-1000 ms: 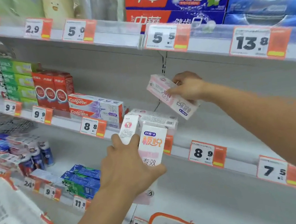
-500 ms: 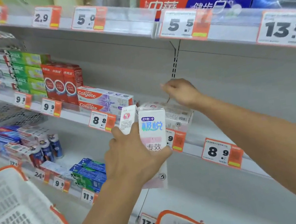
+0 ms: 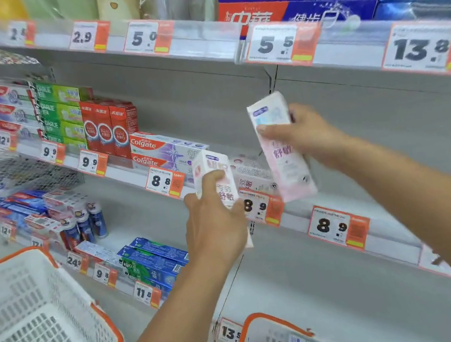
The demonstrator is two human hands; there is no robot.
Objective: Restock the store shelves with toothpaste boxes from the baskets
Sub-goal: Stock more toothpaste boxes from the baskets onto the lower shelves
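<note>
Pink toothpaste boxes (image 3: 281, 149), gripped by both hands (image 3: 303, 131)

Light was bright and even, with soft shadow under the upper shelf (image 3: 204, 59). Motion blur smeared the pink box (image 3: 281, 146) and far-left stock, shelf lines bowed toward the edges (wide-angle lens), and price-tag covers showed faint glare

Grey metal shelving (image 3: 210, 109) fills the frame, its tiers slanting down from upper left to lower right. A grey back panel (image 3: 385, 127) sits behind each tier, with a slotted upright (image 3: 270, 81) at centre. White-and-orange price tags (image 3: 282, 42) line the shelf edges. The lighting is even and bright. A wire rack (image 3: 27, 174) stands at the left.
</note>
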